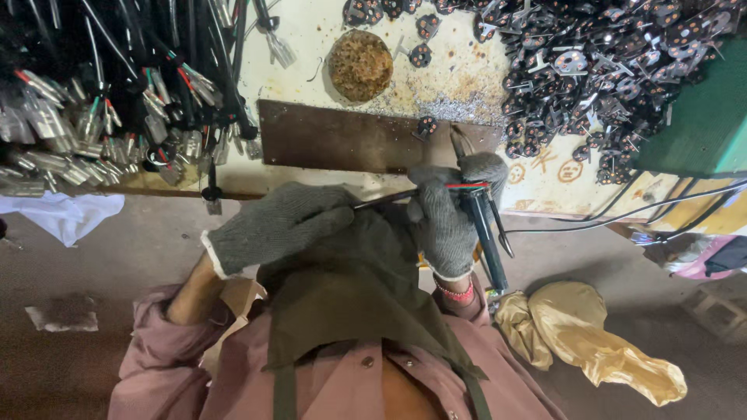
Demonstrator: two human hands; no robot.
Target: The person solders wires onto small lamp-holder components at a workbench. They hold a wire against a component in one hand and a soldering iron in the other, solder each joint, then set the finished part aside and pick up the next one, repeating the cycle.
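Soldering is where we are standing at this moment: we are gripping the dark-handled soldering iron in our gloved right hand, closed firmly around it, its tip pointing up toward the brown metal plate on the bench. Our gloved left hand is pinching a thin wire lead shut between its fingers, feeding it across toward the right hand, where a red strand is showing. We are judging the work as partway through: a big heap of small black plug parts is lying at the far right of the bench, and a mass of black cables with metal ends is hanging at the left; we cannot tell which pile is finished. One small black part is sitting on the plate just beyond the iron's tip. A round rusty tin of brown flux or sponge is resting behind the plate, with solder crumbs scattered beside it. A yellowish crumpled bag and a white cloth are lying on the floor, well clear of our hands. Nothing is blocking the plate.
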